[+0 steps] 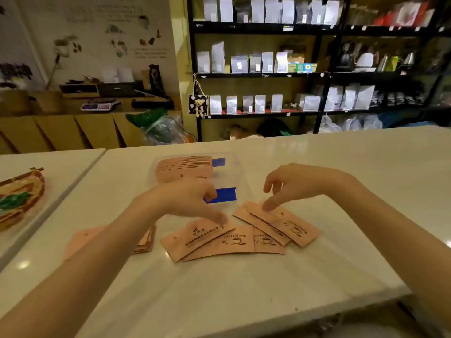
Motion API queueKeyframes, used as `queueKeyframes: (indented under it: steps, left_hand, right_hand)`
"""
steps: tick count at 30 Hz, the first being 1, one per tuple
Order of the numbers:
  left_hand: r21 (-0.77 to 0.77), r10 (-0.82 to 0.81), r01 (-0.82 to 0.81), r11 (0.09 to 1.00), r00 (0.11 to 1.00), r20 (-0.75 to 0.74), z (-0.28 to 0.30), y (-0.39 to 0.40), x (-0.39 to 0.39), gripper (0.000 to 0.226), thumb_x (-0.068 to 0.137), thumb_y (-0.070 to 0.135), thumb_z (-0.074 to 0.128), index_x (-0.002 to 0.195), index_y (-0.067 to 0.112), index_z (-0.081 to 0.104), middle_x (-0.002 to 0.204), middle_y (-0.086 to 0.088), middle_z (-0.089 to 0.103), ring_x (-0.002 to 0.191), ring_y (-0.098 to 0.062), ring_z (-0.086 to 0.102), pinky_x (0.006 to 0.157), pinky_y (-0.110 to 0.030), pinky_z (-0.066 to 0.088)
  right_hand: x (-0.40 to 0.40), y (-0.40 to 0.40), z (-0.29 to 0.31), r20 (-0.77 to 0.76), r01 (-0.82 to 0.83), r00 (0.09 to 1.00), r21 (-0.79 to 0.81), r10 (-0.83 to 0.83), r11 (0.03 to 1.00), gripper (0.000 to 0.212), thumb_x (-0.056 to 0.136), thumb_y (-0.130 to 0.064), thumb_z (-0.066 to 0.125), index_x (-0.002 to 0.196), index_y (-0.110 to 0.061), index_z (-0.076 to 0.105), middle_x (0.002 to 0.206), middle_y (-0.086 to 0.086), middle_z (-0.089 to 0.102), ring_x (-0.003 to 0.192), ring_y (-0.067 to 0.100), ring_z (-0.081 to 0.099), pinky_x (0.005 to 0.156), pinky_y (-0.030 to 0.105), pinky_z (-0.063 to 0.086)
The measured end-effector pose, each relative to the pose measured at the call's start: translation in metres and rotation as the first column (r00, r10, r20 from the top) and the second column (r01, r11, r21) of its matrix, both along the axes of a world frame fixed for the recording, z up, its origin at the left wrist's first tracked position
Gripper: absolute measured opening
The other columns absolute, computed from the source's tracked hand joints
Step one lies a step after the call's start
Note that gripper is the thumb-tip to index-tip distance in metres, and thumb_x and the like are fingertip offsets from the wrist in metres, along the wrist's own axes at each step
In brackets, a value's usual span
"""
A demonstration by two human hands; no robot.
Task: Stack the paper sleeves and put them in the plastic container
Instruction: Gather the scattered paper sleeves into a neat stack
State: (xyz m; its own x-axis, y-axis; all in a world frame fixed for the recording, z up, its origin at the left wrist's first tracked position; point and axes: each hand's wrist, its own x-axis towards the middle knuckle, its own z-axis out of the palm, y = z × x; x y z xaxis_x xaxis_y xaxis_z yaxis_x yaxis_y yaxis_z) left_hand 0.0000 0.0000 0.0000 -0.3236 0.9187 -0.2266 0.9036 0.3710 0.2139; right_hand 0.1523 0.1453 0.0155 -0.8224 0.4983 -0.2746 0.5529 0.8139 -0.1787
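Observation:
Several flat brown paper sleeves printed with a coffee cup lie fanned out on the white counter. My left hand reaches over them, its fingertips touching the leftmost sleeve. One finger of my right hand presses on the rightmost sleeves; the other fingers are curled and apart. Behind them stands a clear plastic container with blue clips, holding a stack of sleeves. A further small stack lies partly hidden under my left forearm.
A woven basket with green and brown contents sits on the adjoining counter at left. A gap separates the two counters. Shelves of bags stand behind. The counter's front edge is near me.

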Motion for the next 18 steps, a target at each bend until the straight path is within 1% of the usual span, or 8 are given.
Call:
queueKeyframes:
  steps: [3,4,6,8,11,14,16,18]
  left_hand:
    - [-0.105,0.021,-0.029,0.994,0.997,-0.073,-0.012,-0.002,0.001,0.069,0.07,0.058,0.059,0.126,0.02,0.046,0.123,0.002,0.054,0.107,-0.016,0.051,0.093,-0.03,0.044]
    - [-0.13,0.029,-0.042,0.991,0.995,-0.099,-0.016,-0.004,-0.001,0.07,0.069,0.059,0.059,0.126,0.02,0.046,0.123,0.002,0.054,0.107,-0.016,0.051,0.092,-0.03,0.044]
    - [-0.198,0.041,-0.063,0.978,0.993,-0.112,-0.023,-0.006,-0.003,0.071,0.068,0.059,0.061,0.125,0.02,0.046,0.122,0.002,0.054,0.107,-0.015,0.05,0.09,-0.027,0.044]
    - [-0.232,0.053,-0.082,0.969,0.99,-0.129,-0.026,-0.007,-0.005,0.072,0.067,0.06,0.062,0.125,0.02,0.046,0.12,0.002,0.053,0.107,-0.015,0.05,0.088,-0.027,0.043]
    - [-0.242,0.062,-0.092,0.966,0.99,-0.131,-0.029,-0.01,-0.006,0.074,0.064,0.061,0.064,0.124,0.021,0.047,0.117,0.003,0.053,0.105,-0.014,0.049,0.091,-0.029,0.046]
    - [-0.212,0.07,-0.092,0.973,0.992,-0.107,-0.029,-0.011,-0.006,0.071,0.064,0.059,0.065,0.122,0.021,0.049,0.115,0.002,0.054,0.103,-0.014,0.051,0.089,-0.028,0.047]
    - [-0.186,0.078,-0.095,0.978,0.992,-0.095,-0.03,-0.012,-0.006,0.07,0.064,0.057,0.066,0.122,0.021,0.05,0.114,0.002,0.055,0.101,-0.013,0.052,0.088,-0.027,0.048]
    - [-0.156,0.088,-0.101,0.983,0.992,-0.091,-0.03,-0.014,-0.005,0.069,0.064,0.057,0.067,0.121,0.021,0.052,0.113,0.003,0.057,0.099,-0.013,0.053,0.087,-0.027,0.049]
  right_hand:
    - [0.002,0.003,-0.01,0.043,0.056,0.998,-0.015,-0.055,0.998,0.067,0.069,-0.058,0.063,0.119,-0.014,0.054,0.115,0.001,0.057,0.102,0.019,0.054,0.087,0.03,0.044]
    - [0.003,0.002,-0.014,0.051,0.067,0.996,-0.011,-0.066,0.998,0.069,0.069,-0.06,0.062,0.119,-0.013,0.054,0.117,0.002,0.058,0.103,0.02,0.054,0.088,0.031,0.045]
    - [0.003,0.005,-0.021,0.084,0.082,0.993,-0.009,-0.081,0.997,0.071,0.068,-0.062,0.061,0.117,-0.011,0.055,0.115,0.004,0.06,0.102,0.021,0.055,0.084,0.03,0.046]
    - [0.003,0.005,-0.025,0.09,0.098,0.991,-0.011,-0.097,0.995,0.067,0.067,-0.062,0.062,0.109,-0.009,0.058,0.106,0.004,0.062,0.094,0.02,0.056,0.075,0.028,0.045]
    - [0.004,0.006,-0.03,0.079,0.105,0.991,-0.011,-0.104,0.994,0.054,0.066,-0.059,0.065,0.087,-0.009,0.06,0.085,0.004,0.063,0.078,0.019,0.056,0.059,0.025,0.04]
    - [0.002,0.007,-0.033,0.05,0.104,0.993,0.005,-0.104,0.995,0.051,0.065,-0.055,0.069,0.078,-0.007,0.062,0.074,0.004,0.061,0.068,0.019,0.054,0.054,0.026,0.038]
    - [0.001,0.006,-0.034,0.03,0.104,0.994,0.026,-0.105,0.994,0.047,0.064,-0.054,0.069,0.07,-0.008,0.059,0.066,0.002,0.057,0.06,0.017,0.05,0.051,0.025,0.035]
    - [0.001,0.005,-0.033,0.019,0.1,0.995,0.041,-0.101,0.994,0.045,0.064,-0.052,0.07,0.067,-0.01,0.055,0.065,0.002,0.054,0.059,0.016,0.048,0.05,0.025,0.034]
